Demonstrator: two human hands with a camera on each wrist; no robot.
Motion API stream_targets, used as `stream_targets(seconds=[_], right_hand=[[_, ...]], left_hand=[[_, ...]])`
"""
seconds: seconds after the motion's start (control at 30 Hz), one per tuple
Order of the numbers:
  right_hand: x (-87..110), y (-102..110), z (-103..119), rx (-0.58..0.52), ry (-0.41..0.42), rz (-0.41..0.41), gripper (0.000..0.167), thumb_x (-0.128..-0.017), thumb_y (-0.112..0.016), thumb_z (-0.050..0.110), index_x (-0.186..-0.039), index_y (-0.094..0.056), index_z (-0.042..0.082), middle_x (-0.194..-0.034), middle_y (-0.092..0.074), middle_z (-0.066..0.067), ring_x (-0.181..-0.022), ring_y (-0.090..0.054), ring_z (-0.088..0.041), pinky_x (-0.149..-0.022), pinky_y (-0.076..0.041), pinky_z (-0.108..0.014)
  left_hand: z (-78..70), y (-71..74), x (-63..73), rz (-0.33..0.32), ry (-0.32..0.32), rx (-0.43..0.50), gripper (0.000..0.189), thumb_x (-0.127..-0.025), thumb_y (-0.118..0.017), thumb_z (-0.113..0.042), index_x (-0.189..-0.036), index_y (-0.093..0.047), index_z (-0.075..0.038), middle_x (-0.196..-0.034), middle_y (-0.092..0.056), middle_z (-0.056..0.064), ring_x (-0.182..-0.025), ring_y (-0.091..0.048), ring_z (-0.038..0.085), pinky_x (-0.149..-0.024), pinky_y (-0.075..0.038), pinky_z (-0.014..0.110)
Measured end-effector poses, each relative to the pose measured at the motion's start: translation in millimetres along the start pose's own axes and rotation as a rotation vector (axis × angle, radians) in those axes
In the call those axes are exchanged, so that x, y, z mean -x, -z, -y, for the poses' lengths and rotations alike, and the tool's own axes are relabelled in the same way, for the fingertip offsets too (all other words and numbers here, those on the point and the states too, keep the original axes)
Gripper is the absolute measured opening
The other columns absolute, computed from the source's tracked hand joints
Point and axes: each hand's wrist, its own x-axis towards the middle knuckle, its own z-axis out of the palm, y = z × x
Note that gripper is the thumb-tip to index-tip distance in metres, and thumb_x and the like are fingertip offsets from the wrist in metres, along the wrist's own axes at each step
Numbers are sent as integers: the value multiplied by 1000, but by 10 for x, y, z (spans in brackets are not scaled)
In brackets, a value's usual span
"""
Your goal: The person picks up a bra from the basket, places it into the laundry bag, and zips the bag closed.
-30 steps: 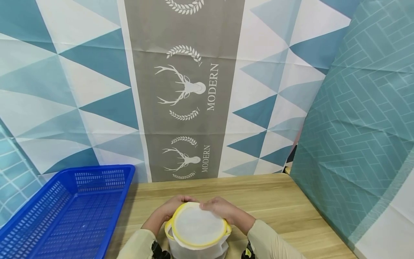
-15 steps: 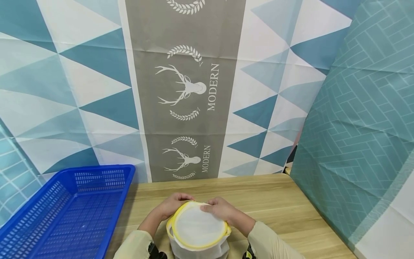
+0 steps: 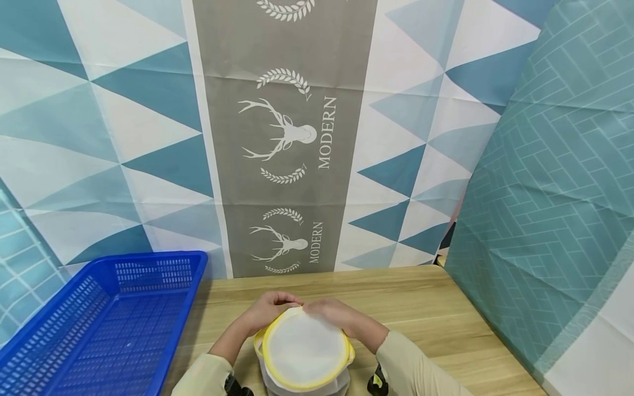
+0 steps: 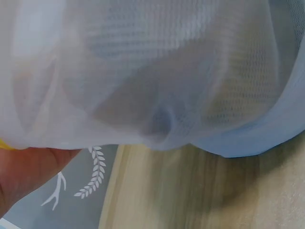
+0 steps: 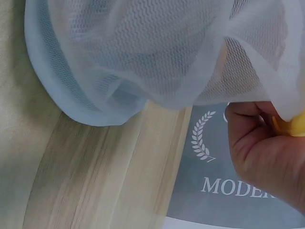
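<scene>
A round white mesh laundry bag (image 3: 305,349) with yellow trim and side loops stands at the table's near edge, its flat lid tilted toward me. My left hand (image 3: 267,311) pinches the far left part of its rim. Close beside it, my right hand (image 3: 342,316) grips the far rim, thumb side over the lid. In the right wrist view, curled fingers (image 5: 252,129) hold the yellow edge, and the sheer mesh side hangs in folds. The left wrist view shows part of the left hand (image 4: 33,171) at the rim. Most fingertips are hidden behind the bag.
A blue plastic basket (image 3: 129,330) with perforated walls stands to the left. The wooden table (image 3: 421,324) extends behind and to the right of the bag. Patterned cloths (image 3: 277,181) hang behind the table, and a teal one (image 3: 550,181) hangs along the right.
My right hand has slid left along the far rim, closer to my left hand. The left hand has shifted slightly up and away from me. The lid has moved slightly.
</scene>
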Motion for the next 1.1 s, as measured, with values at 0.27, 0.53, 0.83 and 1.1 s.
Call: stream_targets(seconds=[0.27,0.53,0.83,1.1], right_hand=[[23,-28,2,-5,23,8,38,-97,-49,34,-111,-62,1,-82,-65,-3,-60,-61,-8,-52,-51,-22],[31,-47,-9,-13,37,23,41,-95,-51,40,-109,-63,3,-82,-67,-3,-59,-62,-9,-52,-52,-23],[72,-60,22,-26,36,24,40,-97,-48,38,-110,-62,4,-83,-66,-2,-62,-63,-9,-54,-53,-24],[114,-68,39,-27,35,6,41,-97,-47,40,-110,-61,4,-84,-66,-3,-62,-63,-9,-55,-54,-26]], left_hand=[[-60,66,51,51,-13,-124,27,-94,-56,-21,-111,-66,-2,-107,-67,12,-93,-61,11,-76,-52,26],[-115,39,80,-3,-41,-150,26,-93,-58,-25,-101,-69,-3,-93,-68,5,-80,-60,10,-68,-50,24],[-169,-2,104,-40,-47,-124,27,-93,-57,-26,-101,-68,-2,-88,-66,5,-76,-58,14,-63,-50,25],[-205,-25,153,-77,-61,-139,27,-94,-56,-25,-101,-68,-2,-88,-65,6,-74,-56,14,-61,-49,25]])
